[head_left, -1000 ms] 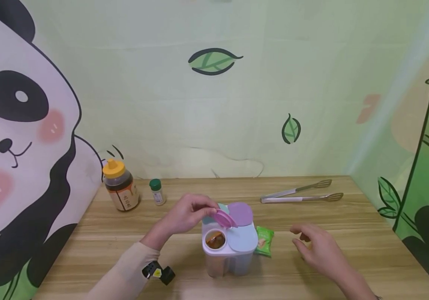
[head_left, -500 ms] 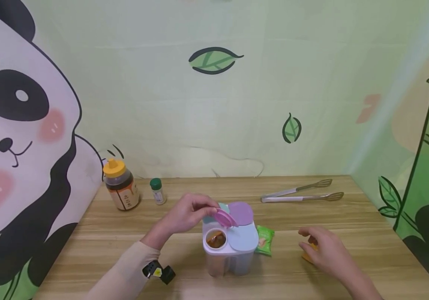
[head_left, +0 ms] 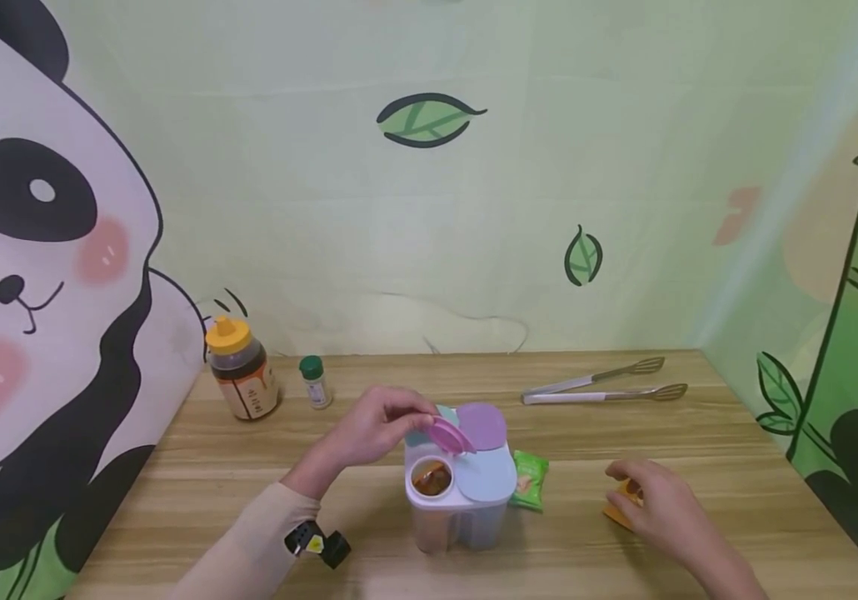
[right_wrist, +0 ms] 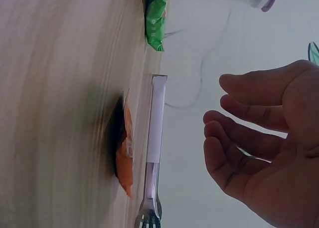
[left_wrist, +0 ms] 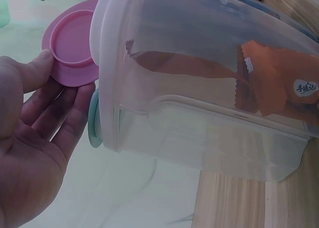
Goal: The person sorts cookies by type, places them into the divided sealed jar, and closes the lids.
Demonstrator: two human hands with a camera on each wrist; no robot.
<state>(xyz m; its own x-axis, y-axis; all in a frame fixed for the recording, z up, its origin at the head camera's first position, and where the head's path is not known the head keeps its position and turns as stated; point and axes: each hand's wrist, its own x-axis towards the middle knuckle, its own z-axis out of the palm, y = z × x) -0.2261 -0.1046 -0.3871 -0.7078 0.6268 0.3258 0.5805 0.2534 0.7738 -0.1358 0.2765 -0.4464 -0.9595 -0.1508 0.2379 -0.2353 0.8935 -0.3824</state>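
Note:
My left hand (head_left: 372,429) pinches a pink flip lid (head_left: 447,435) between thumb and fingers, holding it tilted up on the clear divided storage container (head_left: 459,528). Under that lid the round opening shows orange-brown packets; the left wrist view shows orange snack packets (left_wrist: 279,81) through the wall. Above the table at right, my right hand (head_left: 654,504) hovers with loosely bent fingers and nothing between them. Below it, an orange packet (right_wrist: 127,158) lies on the table, apart from the fingers in the right wrist view and partly hidden by the hand in the head view.
A green packet (head_left: 530,482) lies just right of the container. Metal tongs (head_left: 601,397) with white handles lie at the back right. A yellow-capped squeeze bottle (head_left: 243,371) and a small green-capped shaker (head_left: 314,383) stand at back left.
My right hand has shifted right and slightly toward me, and the orange packet has come into sight beneath it. The left hand and the raised pink lid have stayed in place.

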